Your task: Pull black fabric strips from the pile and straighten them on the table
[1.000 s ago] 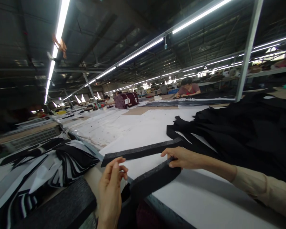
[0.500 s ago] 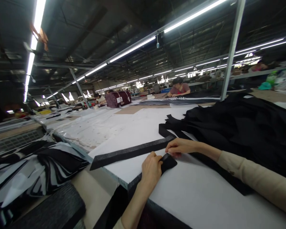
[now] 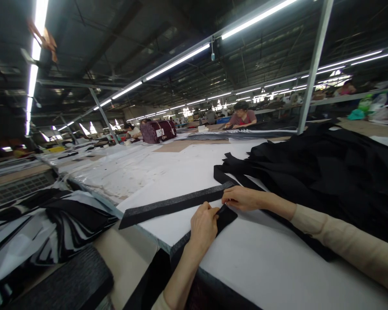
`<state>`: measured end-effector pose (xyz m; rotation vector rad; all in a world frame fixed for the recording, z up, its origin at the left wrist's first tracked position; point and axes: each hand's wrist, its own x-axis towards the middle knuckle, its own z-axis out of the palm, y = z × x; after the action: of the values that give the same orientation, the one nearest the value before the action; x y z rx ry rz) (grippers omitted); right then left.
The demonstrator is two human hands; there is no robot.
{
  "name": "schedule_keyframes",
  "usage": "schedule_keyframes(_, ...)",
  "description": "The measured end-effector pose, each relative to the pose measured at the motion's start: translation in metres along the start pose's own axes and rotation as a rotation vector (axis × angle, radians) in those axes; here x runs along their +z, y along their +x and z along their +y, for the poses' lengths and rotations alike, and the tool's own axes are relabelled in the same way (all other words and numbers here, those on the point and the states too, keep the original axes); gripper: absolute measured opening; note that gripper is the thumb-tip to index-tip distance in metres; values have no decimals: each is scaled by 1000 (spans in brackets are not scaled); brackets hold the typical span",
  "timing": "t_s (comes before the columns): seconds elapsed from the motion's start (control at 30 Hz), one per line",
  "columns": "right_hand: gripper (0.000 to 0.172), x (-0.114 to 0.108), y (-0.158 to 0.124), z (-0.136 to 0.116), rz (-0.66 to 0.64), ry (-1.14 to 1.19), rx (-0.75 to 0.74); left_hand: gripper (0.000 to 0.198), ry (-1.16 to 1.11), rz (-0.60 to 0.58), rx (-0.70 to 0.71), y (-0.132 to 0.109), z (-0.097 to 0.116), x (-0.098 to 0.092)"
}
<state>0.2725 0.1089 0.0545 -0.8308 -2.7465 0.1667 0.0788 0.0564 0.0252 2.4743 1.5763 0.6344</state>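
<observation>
My left hand (image 3: 204,226) grips a black fabric strip (image 3: 226,218) near its far end, thumb and fingers closed on it. The rest of this strip runs under my wrist and over the table edge. My right hand (image 3: 241,198) pinches at the strip's upper edge, close to my left fingertips; the exact pinch point is partly hidden. Just beyond, another black strip (image 3: 174,206) with a grey fuzzy upper band lies slanted on the white table (image 3: 265,254), one end sticking out past the edge.
A large heap of black fabric strips (image 3: 330,168) covers the table's right side. Bundled black-and-white pieces (image 3: 48,228) and a dark grey stack (image 3: 67,280) lie lower left. A metal post (image 3: 315,69) stands beyond the heap. Farther off are a maroon bundle (image 3: 158,131) and a co-worker (image 3: 243,117).
The strip's end between my hands was curled up and now lies flatter. Both hands keep close together with little movement; the view has shifted slightly.
</observation>
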Motion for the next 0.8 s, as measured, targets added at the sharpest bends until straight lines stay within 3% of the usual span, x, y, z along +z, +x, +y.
schedule_keyframes(0.4,18,8,-2,-2,-1,-188,-22,30,-39,10,2,0,-2,2)
schedule_keyframes(0.6,24,19,-5,1,-18,-443,-131,34,-42,12,10,-1,-4,0)
schedule_keyframes(0.8,25,24,-9,2,-7,-518,-240,36,123,21,134,-6,-1,1)
